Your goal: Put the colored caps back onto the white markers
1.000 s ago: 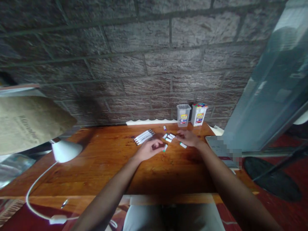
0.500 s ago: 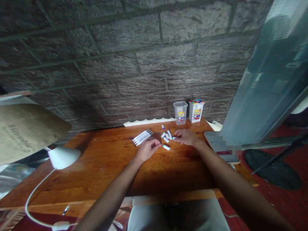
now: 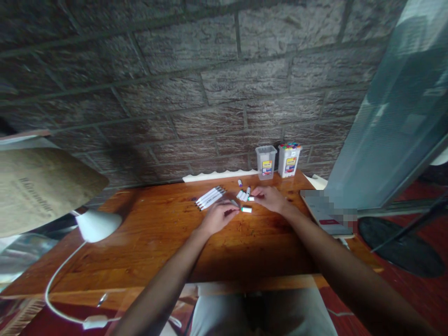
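Several white marker caps with coloured ends lie in a loose cluster [image 3: 241,195] between my hands. My left hand [image 3: 217,217] rests low on the table, thumb and forefinger drawn together. Just right of its fingertips lies a white cap with a green end [image 3: 247,210]; whether they touch it I cannot tell. Another pale cap [image 3: 234,203] partly shows behind those fingers. My right hand [image 3: 271,199] pinches a white marker cap [image 3: 251,199] at the cluster's right side. Left of the cluster, several white markers with dark tips [image 3: 211,198] lie side by side.
A clear plastic container [image 3: 266,162] stands by the wall beside a similar one full of markers [image 3: 289,161]. A purple-ended cap [image 3: 240,183] lies apart behind the cluster. A grey laptop-like slab [image 3: 327,212] is at right, a lamp [image 3: 98,225] at left.
My right hand has moved left toward the cluster and pinches a cap. The green-ended cap by my left fingertips has turned and now lies sideways. The camera view has shifted slightly.
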Demonstrator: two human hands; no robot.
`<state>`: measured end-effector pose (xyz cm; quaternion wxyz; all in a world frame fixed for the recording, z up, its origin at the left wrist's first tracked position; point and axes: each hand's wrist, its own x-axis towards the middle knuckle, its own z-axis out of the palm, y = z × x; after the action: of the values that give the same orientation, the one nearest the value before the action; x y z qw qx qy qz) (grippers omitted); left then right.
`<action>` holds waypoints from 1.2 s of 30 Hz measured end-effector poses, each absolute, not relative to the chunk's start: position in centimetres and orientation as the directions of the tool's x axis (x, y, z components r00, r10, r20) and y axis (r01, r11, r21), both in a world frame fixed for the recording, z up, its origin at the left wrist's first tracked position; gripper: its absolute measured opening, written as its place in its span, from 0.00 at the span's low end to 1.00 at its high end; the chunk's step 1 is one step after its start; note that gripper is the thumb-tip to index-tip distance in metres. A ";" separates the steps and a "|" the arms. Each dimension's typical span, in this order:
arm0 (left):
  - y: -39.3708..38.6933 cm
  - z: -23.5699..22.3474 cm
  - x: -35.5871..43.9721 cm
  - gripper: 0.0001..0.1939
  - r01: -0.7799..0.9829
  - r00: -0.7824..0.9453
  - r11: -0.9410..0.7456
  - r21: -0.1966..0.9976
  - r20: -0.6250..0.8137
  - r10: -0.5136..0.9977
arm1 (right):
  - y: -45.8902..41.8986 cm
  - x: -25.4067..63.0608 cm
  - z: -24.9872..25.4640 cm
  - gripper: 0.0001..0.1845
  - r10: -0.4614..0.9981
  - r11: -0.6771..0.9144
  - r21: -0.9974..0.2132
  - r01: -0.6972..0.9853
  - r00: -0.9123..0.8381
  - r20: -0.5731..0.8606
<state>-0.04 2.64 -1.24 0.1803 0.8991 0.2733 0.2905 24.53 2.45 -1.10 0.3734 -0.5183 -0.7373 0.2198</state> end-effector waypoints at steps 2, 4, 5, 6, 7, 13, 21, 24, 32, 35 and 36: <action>2.5 -1.1 0.0 0.10 0.378 0.685 -0.796 0.472 0.436 0.584 | 2.3 24.5 -0.9 0.09 0.927 0.366 -0.703 0.610 -0.172 0.333; 2.4 -1.0 0.2 0.10 0.383 0.672 -0.804 0.455 0.460 0.581 | 2.1 24.4 -0.6 0.05 0.917 0.386 -0.700 0.600 -0.165 0.364; 2.4 -0.9 0.2 0.10 0.397 0.650 -0.801 0.449 0.478 0.590 | 2.0 24.4 -0.4 0.06 0.909 0.404 -0.703 0.585 -0.172 0.379; 2.6 -0.9 0.2 0.10 0.418 0.619 -0.791 0.447 0.497 0.608 | 1.9 24.3 -0.3 0.10 0.902 0.423 -0.708 0.566 -0.190 0.387; 2.8 -0.9 0.1 0.10 0.445 0.581 -0.775 0.449 0.514 0.632 | 1.8 24.2 -0.3 0.13 0.898 0.437 -0.714 0.547 -0.218 0.383; 3.7 -1.6 -0.9 0.09 0.517 0.521 -0.694 0.501 0.458 0.720 | 1.5 23.4 -0.7 0.13 0.906 0.414 -0.712 0.567 -0.331 0.263; 2.9 -1.5 0.1 0.10 0.434 0.639 -0.766 0.474 0.437 0.633 | 2.3 24.6 -0.9 0.12 0.912 0.400 -0.697 0.595 -0.180 0.369; 2.8 -1.4 -0.1 0.14 0.490 0.595 -0.734 0.471 0.435 0.676 | 2.6 24.9 -1.5 0.14 0.932 0.351 -0.722 0.596 -0.145 0.333; 2.6 -1.2 0.0 0.19 0.536 0.598 -0.690 0.486 0.358 0.717 | 2.4 24.1 -1.5 0.10 0.912 0.408 -0.749 0.522 -0.200 0.358; 3.4 -1.4 -0.7 0.17 0.642 0.448 -0.628 0.439 0.450 0.772 | 2.3 24.1 -1.3 0.08 0.910 0.411 -0.735 0.540 -0.189 0.369; 3.6 -1.5 -0.9 0.16 0.682 0.395 -0.600 0.418 0.480 0.783 | 2.3 24.1 -1.3 0.08 0.910 0.409 -0.730 0.547 -0.182 0.373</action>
<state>-0.91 3.63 -1.47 0.0769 0.8317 0.4406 0.3292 24.10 2.30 -1.29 0.4043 -0.4953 -0.7355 0.2242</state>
